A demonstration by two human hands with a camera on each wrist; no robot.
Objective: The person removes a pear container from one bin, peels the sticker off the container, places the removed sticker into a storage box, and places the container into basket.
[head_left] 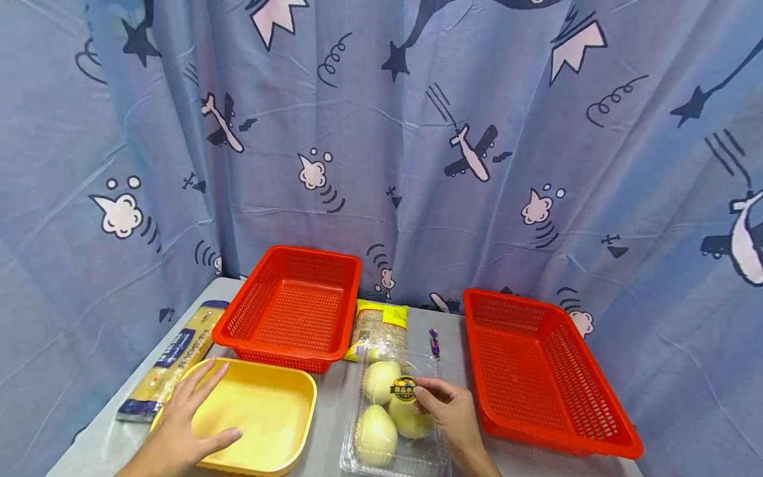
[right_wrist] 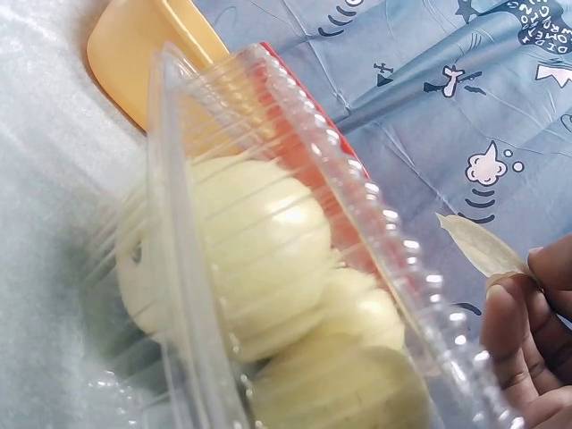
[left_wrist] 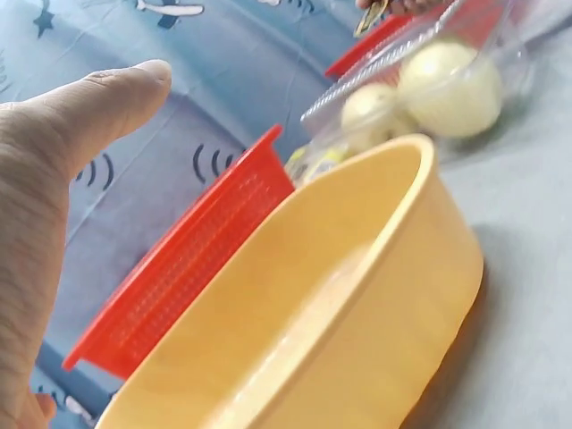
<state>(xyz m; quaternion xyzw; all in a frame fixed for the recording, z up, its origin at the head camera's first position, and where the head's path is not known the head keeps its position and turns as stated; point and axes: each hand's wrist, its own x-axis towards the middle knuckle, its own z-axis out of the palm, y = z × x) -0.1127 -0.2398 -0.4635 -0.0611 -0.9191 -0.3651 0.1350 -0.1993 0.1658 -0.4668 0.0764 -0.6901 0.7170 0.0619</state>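
Observation:
My right hand (head_left: 448, 414) pinches a black and gold fruit sticker (head_left: 403, 389) between thumb and fingers. In the right wrist view the sticker (right_wrist: 483, 246) shows its pale back and stands apart from the box. Below it lies a clear plastic clamshell box (head_left: 352, 457) holding several pale yellow fruits (head_left: 376, 435) that look like pears. Its lid appears closed over them. My left hand (head_left: 179, 427) hovers over the near left side of a yellow plastic basin (head_left: 268, 397), fingers spread and holding nothing. In the left wrist view mainly its thumb (left_wrist: 107, 107) shows.
A red basket (head_left: 292, 305) stands behind the basin, another red basket (head_left: 542, 371) at the right. A long noodle-like packet (head_left: 173, 364) lies left, partly behind the basin. Behind the box are a yellow-edged bag (head_left: 379, 328) and a purple-wrapped candy (head_left: 434, 343). A curtain (head_left: 381, 165) closes the back.

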